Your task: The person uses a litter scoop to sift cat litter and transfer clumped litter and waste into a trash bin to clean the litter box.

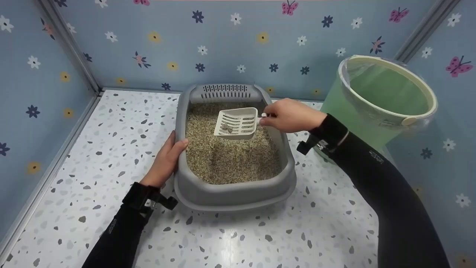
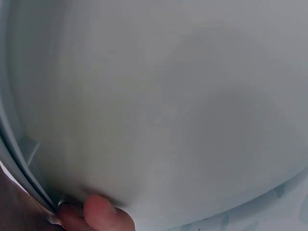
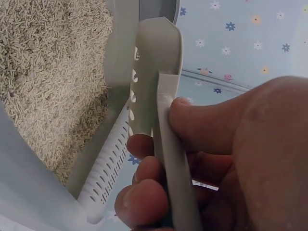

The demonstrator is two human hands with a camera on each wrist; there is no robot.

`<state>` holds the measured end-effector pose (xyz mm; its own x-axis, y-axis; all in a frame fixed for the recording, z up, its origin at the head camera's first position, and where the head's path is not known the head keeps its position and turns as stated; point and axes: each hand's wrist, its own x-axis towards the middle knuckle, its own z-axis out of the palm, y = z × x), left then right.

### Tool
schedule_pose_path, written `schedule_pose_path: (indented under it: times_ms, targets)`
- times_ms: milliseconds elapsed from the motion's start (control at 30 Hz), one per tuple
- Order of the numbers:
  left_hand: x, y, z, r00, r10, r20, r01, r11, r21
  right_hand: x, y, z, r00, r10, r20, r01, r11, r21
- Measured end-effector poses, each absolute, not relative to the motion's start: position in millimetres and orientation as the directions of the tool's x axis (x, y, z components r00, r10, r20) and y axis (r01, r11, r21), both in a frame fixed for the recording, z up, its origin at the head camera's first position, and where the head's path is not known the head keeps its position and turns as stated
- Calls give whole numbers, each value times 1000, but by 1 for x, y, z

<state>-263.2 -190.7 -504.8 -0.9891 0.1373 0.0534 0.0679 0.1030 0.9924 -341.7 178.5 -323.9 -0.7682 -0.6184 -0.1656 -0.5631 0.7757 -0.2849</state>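
Note:
A slotted litter scoop (image 1: 238,123) is held level over the litter, with a small clump lying on its slots. My right hand (image 1: 292,115) grips the scoop by its handle; in the right wrist view the thumb lies along the handle (image 3: 175,159) and the fingers wrap beneath. The grey litter box (image 1: 234,195) sits on the floor, filled with tan pellet litter (image 1: 238,163). At its left side my left hand (image 1: 167,158) holds the rim, thumb over the top. Seen by the left wrist camera, fingertips (image 2: 108,214) press against the box's outer wall (image 2: 159,106).
A green bin (image 1: 334,100) with a clear plastic liner stands to the right of the box, close to the corner. Flower-patterned walls (image 1: 223,41) enclose the back and both sides. The speckled floor (image 1: 238,238) extends around the box.

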Motion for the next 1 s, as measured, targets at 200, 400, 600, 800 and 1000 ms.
schedule_pose_path:
  times_ms: [200,400,600,800,1000]
  targets:
    - [-263,-190,-505,-990,128,53,66,103,992,-341,184,-328,-787,-603,-131,-532,771,-351]
    - [-263,-190,-504,-992,117,44,57,109,992,-339,190,-330,-804,-593,-48,-519,738,-431]
    - [-262,-190,-504,-991,126,40,53,101,993,-336,199,-327,-829,-557,56,-508,707,-492]
    - [-263,-190,-505,-990,127,58,70,95,993,-329,218,-311,-859,-492,140,-494,725,-480]
    - [-263,-192,-506,-989,145,39,54,100,993,-317,251,-284,-908,-383,170,-417,778,-470]
